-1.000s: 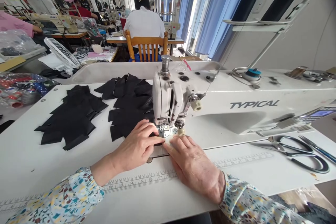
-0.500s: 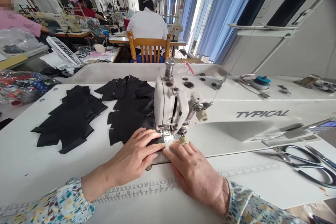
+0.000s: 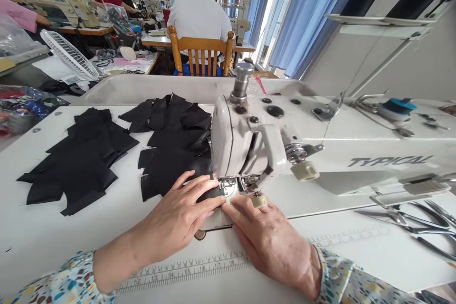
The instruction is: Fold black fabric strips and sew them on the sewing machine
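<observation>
My left hand (image 3: 187,211) lies with fingers spread and stretched on a piece of black fabric (image 3: 211,194), just left of the needle area of a white sewing machine (image 3: 245,137). Its index fingertip comes close to the presser foot (image 3: 228,184). My right hand (image 3: 269,235) rests on the machine bed to the right of the foot, fingers stretched out, one fingertip by the fabric's edge. A cream knob (image 3: 259,200) partly covers its fingers. Behind the left hand, more black fabric pieces (image 3: 174,152) lie overlapped against the machine head.
Another heap of black pieces (image 3: 78,161) lies at the left. A printed ruler (image 3: 185,270) runs along the table's front. Scissors (image 3: 416,221) lie at the right. Beyond are a white fan (image 3: 69,54), a wooden chair (image 3: 201,45) and a seated person (image 3: 199,14) in white.
The view has tilted down and moved closer, so the machine head looks larger and farther right. Both hands keep nearly the same place by the presser foot.
</observation>
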Demonstrator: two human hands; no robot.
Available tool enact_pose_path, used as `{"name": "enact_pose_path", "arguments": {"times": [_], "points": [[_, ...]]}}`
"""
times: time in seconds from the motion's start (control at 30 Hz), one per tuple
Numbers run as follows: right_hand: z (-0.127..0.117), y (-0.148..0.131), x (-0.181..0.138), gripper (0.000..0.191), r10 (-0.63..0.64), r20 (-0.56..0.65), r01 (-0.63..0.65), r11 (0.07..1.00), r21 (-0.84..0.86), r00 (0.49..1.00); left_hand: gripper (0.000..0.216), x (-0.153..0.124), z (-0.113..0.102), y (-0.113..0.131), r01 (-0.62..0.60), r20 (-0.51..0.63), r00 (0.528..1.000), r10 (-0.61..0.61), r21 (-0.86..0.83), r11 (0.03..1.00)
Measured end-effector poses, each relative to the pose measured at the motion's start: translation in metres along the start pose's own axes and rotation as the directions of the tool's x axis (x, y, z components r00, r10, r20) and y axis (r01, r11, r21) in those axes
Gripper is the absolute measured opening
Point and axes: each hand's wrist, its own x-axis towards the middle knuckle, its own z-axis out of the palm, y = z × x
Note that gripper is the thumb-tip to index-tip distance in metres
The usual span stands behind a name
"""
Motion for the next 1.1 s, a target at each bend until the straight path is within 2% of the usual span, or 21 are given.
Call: {"name": "enact_pose_path", "arguments": {"times": [0.27, 0.47, 0.8, 0.93, 1.1], "points": [[-0.002, 0.004, 0.008, 0.034, -0.004, -0.053, 0.004, 1.0, 0.001, 0.999, 0.047, 0.006, 0.001, -0.008, 0.005, 0.03, 1.0, -0.006, 0.041, 0.999], [-0.001, 0.005, 0.008, 0.038, -0.012, -0.07, 0.01, 0.999, -0.03, 0.997, 0.041, 0.004, -0.001, -0.01, -0.036, -0.008, 0.999, 0.036, -0.018, 0.999], [-0.003, 0.006, 0.013, 0.038, -0.008, -0.056, 0.004, 0.998, -0.066, 0.998, 0.038, 0.008, -0.004, -0.013, -0.019, 0.0, 1.0, 0.019, -0.027, 0.999], [-0.003, 0.007, 0.016, 0.036, -0.007, -0.083, 0.001, 0.998, -0.066, 0.997, 0.036, 0.009, -0.003, -0.017, -0.028, -0.023, 0.999, 0.027, -0.028, 0.999], [-0.001, 0.009, 0.018, 0.034, 0.001, -0.115, -0.012, 0.995, -0.094, 0.993, 0.026, 0.011, -0.002, -0.019, -0.051, -0.11, 0.993, 0.046, -0.04, 0.998]]}}
